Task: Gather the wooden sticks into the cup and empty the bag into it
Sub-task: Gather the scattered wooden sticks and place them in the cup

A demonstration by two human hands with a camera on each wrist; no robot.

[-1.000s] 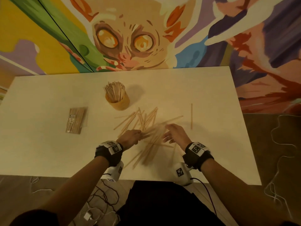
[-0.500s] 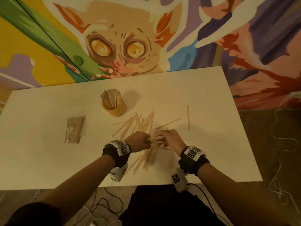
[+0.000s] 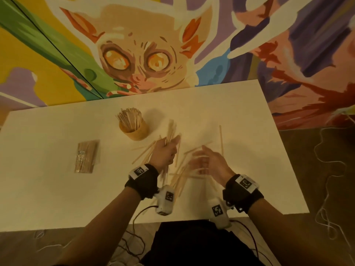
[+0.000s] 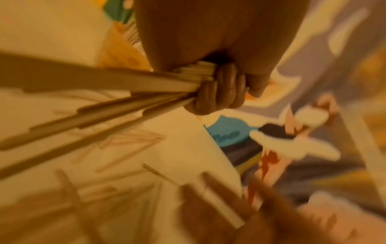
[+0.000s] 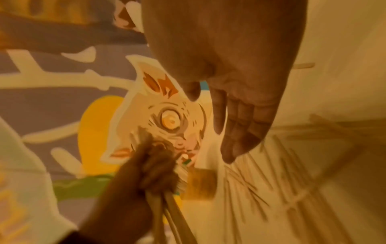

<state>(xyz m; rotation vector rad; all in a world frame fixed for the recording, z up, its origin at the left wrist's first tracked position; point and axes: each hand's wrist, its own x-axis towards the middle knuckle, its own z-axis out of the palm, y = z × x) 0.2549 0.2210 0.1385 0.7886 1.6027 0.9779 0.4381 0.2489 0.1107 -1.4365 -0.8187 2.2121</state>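
Observation:
A round wooden cup [image 3: 136,130] holding several upright sticks stands on the white table [image 3: 57,189]. My left hand [image 3: 166,152] is raised just right of the cup and grips a bundle of wooden sticks [image 3: 171,131]; its curled fingers [image 4: 221,92] wrap the bundle [image 4: 117,92]. My right hand [image 3: 209,160] hovers open, fingers [image 5: 240,132] straight and holding nothing, over loose sticks [image 3: 184,175] scattered on the table. One stick [image 3: 221,139] lies apart to the right. A clear bag of sticks [image 3: 86,156] lies flat at the left.
A painted mural wall [image 3: 153,54] rises behind the table's far edge. Cables [image 3: 326,169] trail on the floor to the right and below the near edge.
My left hand lifted off the table with a bundle of sticks and moved toward the cup. My right hand let go, opened and drew apart to the right.

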